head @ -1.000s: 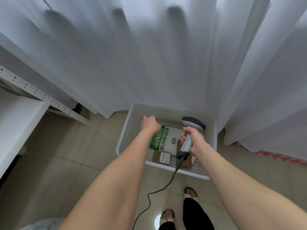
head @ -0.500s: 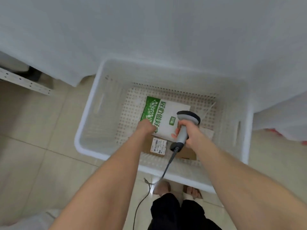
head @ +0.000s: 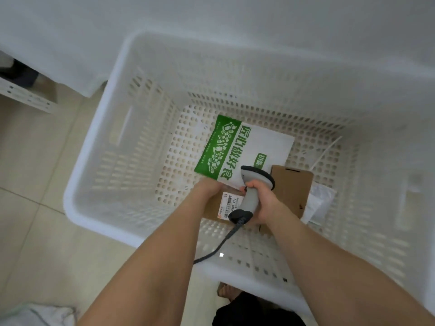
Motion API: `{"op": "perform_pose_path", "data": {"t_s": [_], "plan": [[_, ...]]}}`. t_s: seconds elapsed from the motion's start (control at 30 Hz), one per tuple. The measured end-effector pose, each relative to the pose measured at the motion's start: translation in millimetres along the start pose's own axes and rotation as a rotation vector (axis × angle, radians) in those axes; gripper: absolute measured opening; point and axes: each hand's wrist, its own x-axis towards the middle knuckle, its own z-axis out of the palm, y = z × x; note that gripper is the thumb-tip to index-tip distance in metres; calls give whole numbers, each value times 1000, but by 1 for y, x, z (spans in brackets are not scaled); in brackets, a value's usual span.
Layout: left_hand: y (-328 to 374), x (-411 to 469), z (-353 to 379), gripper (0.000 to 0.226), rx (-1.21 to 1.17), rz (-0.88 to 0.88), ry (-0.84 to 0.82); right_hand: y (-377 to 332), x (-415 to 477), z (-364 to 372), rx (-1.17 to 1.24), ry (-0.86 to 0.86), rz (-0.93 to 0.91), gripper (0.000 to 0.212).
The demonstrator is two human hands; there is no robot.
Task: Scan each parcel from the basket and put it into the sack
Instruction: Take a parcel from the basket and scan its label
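Grey scanner sits in the right hand, fingers wrapped round its handle, head over the parcels. Just left, the left hand meets the near edge of the green-and-white parcel; its fingers are hidden, so whether it grips I cannot tell. That parcel overlaps a labelled cardboard parcel on the white basket floor, with a curtain beyond.

Both bare forearms reach forward and down, nearly parallel; left hand knuckles-up, fingers hidden, grip unclear. Right hand fisted round the handle of a grey corded handheld scanner.
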Motion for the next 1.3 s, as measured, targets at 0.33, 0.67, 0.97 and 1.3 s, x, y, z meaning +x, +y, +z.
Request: {"op": "perform_pose_path", "data": {"t_s": [0.33, 0.67, 0.97, 1.3], "plan": [[76, -182, -103, 102, -313, 337, 220, -51, -217, 60, 189, -37, -376, 7], [120, -399, -195, 121, -83, 518, 202, -65, -465, 96, 188, -35, -549, 8], [106, -540, -220, 62, -437, 330, 216, -43, -605, 93, 125, -40, -662, 3], [56, -664, -192, 48, -980, 414, 173, 34, -732, 80, -167, -114, -807, 8]]}}
